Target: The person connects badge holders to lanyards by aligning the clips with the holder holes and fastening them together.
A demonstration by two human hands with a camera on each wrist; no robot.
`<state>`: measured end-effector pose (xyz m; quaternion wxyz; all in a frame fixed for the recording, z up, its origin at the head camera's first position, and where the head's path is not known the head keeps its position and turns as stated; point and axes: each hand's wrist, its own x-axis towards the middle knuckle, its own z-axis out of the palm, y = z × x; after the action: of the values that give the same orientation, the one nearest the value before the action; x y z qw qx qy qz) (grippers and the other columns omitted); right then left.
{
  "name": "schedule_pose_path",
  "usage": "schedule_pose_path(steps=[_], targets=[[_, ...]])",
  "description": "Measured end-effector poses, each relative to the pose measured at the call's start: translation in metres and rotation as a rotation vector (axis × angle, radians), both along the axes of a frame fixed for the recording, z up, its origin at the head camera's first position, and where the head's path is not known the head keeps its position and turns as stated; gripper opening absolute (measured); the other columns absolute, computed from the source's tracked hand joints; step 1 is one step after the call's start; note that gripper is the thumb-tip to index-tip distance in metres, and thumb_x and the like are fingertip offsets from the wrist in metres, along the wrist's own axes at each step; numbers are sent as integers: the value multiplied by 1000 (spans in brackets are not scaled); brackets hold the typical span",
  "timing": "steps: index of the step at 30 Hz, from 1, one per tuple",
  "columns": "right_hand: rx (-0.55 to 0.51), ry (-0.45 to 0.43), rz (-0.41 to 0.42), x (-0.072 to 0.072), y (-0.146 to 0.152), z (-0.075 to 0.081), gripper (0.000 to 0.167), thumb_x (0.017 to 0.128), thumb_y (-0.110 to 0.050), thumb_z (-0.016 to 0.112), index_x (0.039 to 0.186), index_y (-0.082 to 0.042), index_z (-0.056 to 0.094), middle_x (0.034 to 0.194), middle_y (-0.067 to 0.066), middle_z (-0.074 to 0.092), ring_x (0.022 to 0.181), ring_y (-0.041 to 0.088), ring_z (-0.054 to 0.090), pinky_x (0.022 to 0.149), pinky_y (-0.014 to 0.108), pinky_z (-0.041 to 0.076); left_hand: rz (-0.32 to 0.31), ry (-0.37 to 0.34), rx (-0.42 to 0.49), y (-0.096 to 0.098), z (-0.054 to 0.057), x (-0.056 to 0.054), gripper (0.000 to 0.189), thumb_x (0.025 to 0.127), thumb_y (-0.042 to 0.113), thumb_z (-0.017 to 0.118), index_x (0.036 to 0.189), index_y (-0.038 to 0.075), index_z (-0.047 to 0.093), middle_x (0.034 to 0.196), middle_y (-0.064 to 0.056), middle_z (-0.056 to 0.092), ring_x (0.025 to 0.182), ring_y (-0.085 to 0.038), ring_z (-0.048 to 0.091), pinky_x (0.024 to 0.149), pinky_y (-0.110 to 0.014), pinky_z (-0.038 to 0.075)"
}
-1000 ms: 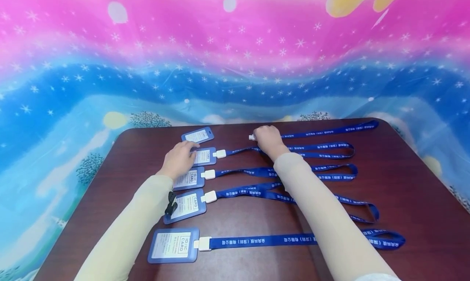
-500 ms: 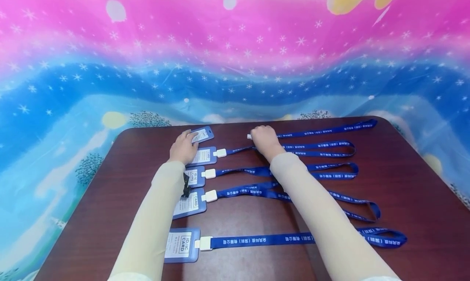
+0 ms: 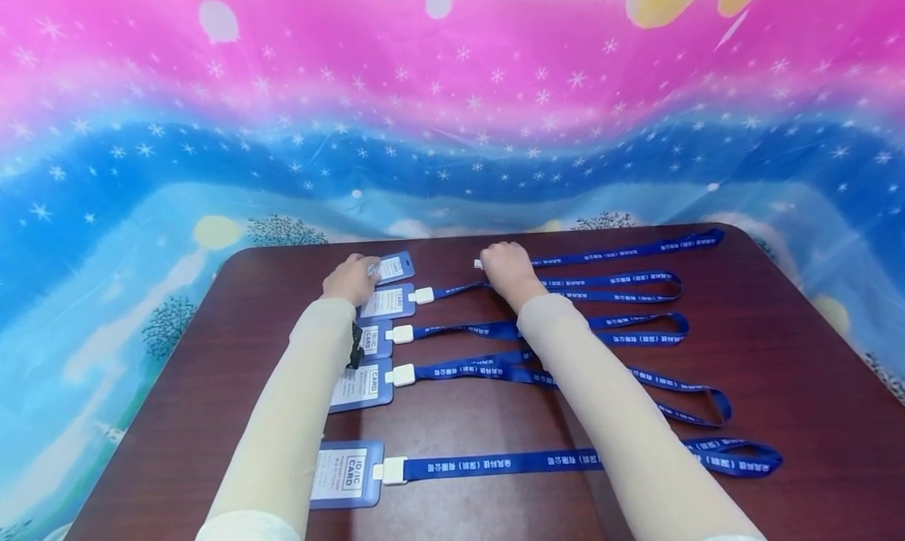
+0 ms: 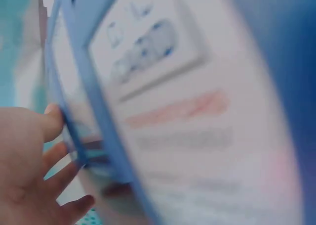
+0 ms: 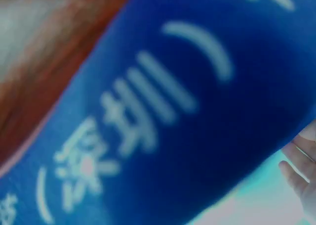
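Note:
My left hand [image 3: 349,279] pinches the left end of the farthest blue badge holder [image 3: 396,267], which has no lanyard joined to it. In the left wrist view, thumb and fingers [image 4: 55,122] meet that holder's edge behind a blurred, nearer badge holder [image 4: 182,116]. Level with it, to the right, my right hand [image 3: 511,272] grips the white-clip end of the farthest blue lanyard [image 3: 622,252]. The white clip [image 3: 478,264] pokes out left of the fist. A blue strap with white lettering [image 5: 148,96] fills most of the right wrist view, hiding much of that hand.
Several badge holders with lanyards lie in rows toward me, including the nearest badge holder [image 3: 349,474] with its lanyard [image 3: 495,464]. My forearms pass over these rows. The dark wooden table [image 3: 792,352] ends at a patterned cloth backdrop [image 3: 452,133].
My left hand has moved from the second badge holder to the farthest one and taken its left end. That holder has turned straighter and shifted slightly nearer. The right hand has barely moved.

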<state>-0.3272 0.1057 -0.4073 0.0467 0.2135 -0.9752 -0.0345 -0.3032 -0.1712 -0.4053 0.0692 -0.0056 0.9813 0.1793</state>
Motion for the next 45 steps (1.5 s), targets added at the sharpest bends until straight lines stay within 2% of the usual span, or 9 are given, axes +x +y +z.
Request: schedule_pose_path(steps=[3, 5, 14, 23, 28, 34, 38, 45], targets=[[-9, -8, -11, 0, -2, 0, 10, 93, -6, 67, 102, -4, 72, 97, 11, 71, 92, 26, 66, 88, 42, 54, -42, -31, -50, 2, 6, 1, 49, 104, 25, 53, 150, 11, 44, 149, -20, 41, 131, -42, 45, 105, -63, 35], [-19, -9, -19, 1, -5, 0, 11, 94, -7, 67, 103, -4, 72, 98, 11, 71, 92, 26, 67, 88, 43, 54, -60, -28, -84, 2, 6, 0, 50, 102, 25, 57, 149, 11, 45, 146, -19, 45, 129, -41, 48, 104, -63, 37], [-33, -10, -21, -1, -18, 0, 13, 96, -6, 64, 107, -6, 72, 101, 11, 71, 94, 27, 67, 87, 43, 55, -31, 35, -156, 10, -1, 0, 50, 98, 25, 65, 144, 12, 51, 138, -16, 54, 117, -39, 57, 101, -57, 43], [-46, -13, -23, -10, -42, -1, 19, 99, -8, 59, 115, -6, 70, 105, 10, 70, 99, 26, 65, 89, 41, 54, 8, 44, -167, 19, 4, -1, 51, 97, 25, 65, 144, 13, 51, 137, -15, 54, 110, -36, 60, 97, -53, 48], [-66, -26, -41, -11, -58, -6, 20, 98, -9, 61, 117, -9, 70, 106, 9, 69, 100, 24, 65, 87, 40, 56, 1, 36, -177, 18, 2, 1, 53, 97, 26, 65, 147, 14, 49, 138, -15, 53, 111, -38, 60, 96, -53, 48], [-96, -15, -6, -11, -74, -8, 22, 98, -9, 63, 119, -11, 70, 106, 7, 68, 100, 22, 65, 87, 40, 56, -10, 75, -212, 16, -1, 4, 54, 97, 25, 66, 146, 13, 50, 138, -16, 53, 105, -38, 63, 92, -52, 52], [-100, -8, 4, -12, -82, -7, 21, 98, -9, 62, 117, -13, 71, 105, 5, 68, 97, 21, 65, 85, 38, 56, -22, 89, -191, 14, 0, 5, 53, 97, 25, 66, 146, 12, 50, 140, -17, 52, 106, -38, 62, 92, -52, 52], [-64, -44, 51, -13, -94, -3, 19, 98, -8, 61, 113, -12, 73, 103, 5, 69, 95, 21, 66, 83, 37, 57, -4, 48, -92, 15, -3, 5, 52, 98, 21, 64, 147, 12, 49, 146, -18, 45, 114, -39, 59, 98, -51, 48]])
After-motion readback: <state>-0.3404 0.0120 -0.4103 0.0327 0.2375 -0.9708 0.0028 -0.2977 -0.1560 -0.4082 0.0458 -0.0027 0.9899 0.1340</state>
